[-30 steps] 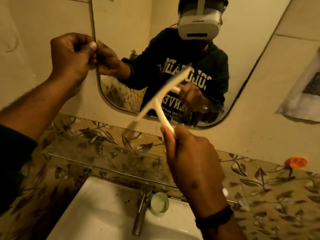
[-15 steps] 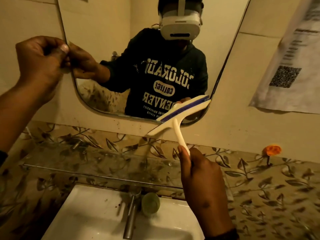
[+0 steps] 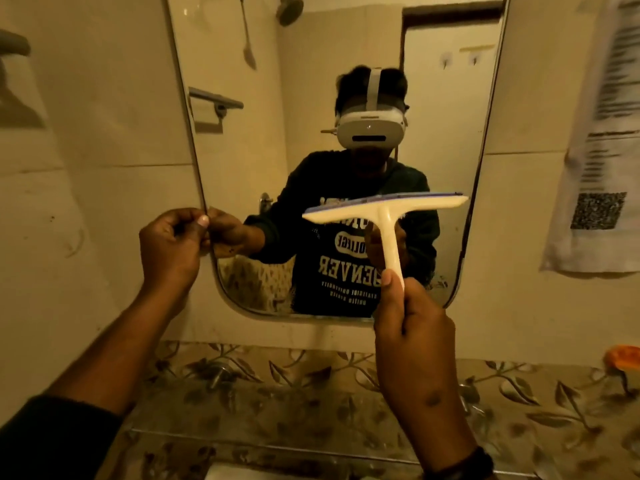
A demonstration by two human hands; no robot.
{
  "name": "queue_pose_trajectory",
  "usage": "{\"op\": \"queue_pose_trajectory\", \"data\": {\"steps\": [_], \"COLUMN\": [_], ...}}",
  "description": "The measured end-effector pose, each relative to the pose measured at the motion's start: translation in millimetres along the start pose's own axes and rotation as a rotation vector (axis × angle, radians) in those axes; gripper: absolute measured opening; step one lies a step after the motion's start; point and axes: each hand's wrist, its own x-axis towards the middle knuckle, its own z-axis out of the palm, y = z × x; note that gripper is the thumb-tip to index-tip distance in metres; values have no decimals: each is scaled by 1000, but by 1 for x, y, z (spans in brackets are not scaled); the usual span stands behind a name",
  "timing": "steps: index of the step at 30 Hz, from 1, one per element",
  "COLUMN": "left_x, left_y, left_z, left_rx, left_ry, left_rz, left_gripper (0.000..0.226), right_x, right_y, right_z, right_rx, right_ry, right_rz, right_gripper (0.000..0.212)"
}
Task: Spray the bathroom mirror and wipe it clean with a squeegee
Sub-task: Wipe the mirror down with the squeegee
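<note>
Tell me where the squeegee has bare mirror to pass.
Free: upper mirror glass above the squeegee, between both side edges. Crowded: the left edge, which the left hand pinches, and the lower right, where the right hand holds the handle.

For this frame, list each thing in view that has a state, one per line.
squeegee: held upright, blade level, in front of the glass
right hand: grips the squeegee handle
left hand: fingers curled, pinching at the mirror's left edge
mirror: specks near its bottom edge

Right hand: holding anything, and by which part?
Right hand grips the cream plastic T-shaped squeegee by the lower end of its handle.
</note>
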Motion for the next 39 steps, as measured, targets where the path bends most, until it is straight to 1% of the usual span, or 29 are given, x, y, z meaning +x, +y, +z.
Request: {"op": "queue_pose_trajectory", "data": {"steps": [4,5,7,8,10,12,15,18,21,24,26,27,29,31,32,33,35,36,37,39], "left_x": [0,0,0,0,0,0,2,4,8,15,18,19,24,30,34,38,46,50,55,65], "left_y": [-3,-3,-4,-5,-7,-10,-15,-19,-26,-37,-42,-44,-50,-58,-64,-70,-84,-92,-99,-114], "left_z": [0,0,0,1,0,1,2,3,1,-2,-1,0,1,0,0,0,1,1,1,-1], "left_rx": [-1,-12,-25,-27,-36,-35,-39,-45,-43,-53,-69,-81,-107,-129,-135,-130,-132,-129,-124,-124], "left_ry": [8,9,8,7,2,0,11,1,-23,-60,-76,-83,-95,-114,-115,-116,-138,-160,-182,-199], "left_rz": [17,19,21,21,27,39,36,25,37,31,16,13,2,-26,-42,-60,-114,-132,-142,-149], "left_gripper": [13,13,12,12,12,12,13,16,18,22,29,32,31,27,33,44,64,70,72,69], "right_x": [-33,-45,-64,-70,-74,-67,-47,-33,-32,-52,-72,-82,-96,-96,-90,-83,-66,-58,-52,-47], "right_y": [31,39,54,57,58,50,27,9,15,42,64,72,82,81,78,74,65,62,61,63], "right_z": [-6,-7,-8,-9,-12,-14,-4,17,27,21,11,5,-8,-19,-24,-28,-31,-30,-28,-21], "right_rx": [-148,-187,-235,-235,-185,-105,-24,-65,-191,-282,-337,-326,-251,-94,-1,85,187,210,232,283], "right_ry": [-24,-35,-36,-21,25,28,-48,-114,-147,-180,-224,-219,-132,37,113,166,216,228,238,255], "right_rz": [96,131,214,251,273,262,163,34,0,91,196,256,328,303,284,272,253,252,261,287], "right_gripper": [44,42,31,27,34,44,44,41,44,48,43,43,45,45,46,46,45,45,45,46]}}
